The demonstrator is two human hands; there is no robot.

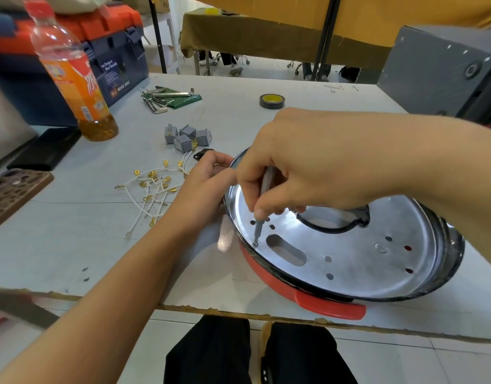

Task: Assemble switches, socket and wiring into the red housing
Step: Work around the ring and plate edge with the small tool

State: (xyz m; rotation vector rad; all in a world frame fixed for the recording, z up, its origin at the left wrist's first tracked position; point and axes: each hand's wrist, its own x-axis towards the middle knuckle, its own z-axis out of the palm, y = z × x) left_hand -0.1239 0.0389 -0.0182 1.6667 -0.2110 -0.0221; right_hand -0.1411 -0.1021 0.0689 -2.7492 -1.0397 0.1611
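Note:
The red housing lies on the table, closed by a round silver metal plate with several holes and a black rim. My right hand grips a slim screwdriver, its tip standing on a screw near the plate's left edge. My left hand holds the housing's left rim. Several grey switches lie in a cluster behind it. A black socket peeks out beside my left fingers. White wires with gold terminals are scattered to the left.
An orange drink bottle and a blue-orange toolbox stand at the back left. Hex keys and a tape roll lie farther back. A grey box sits at the right. A phone lies at the left edge.

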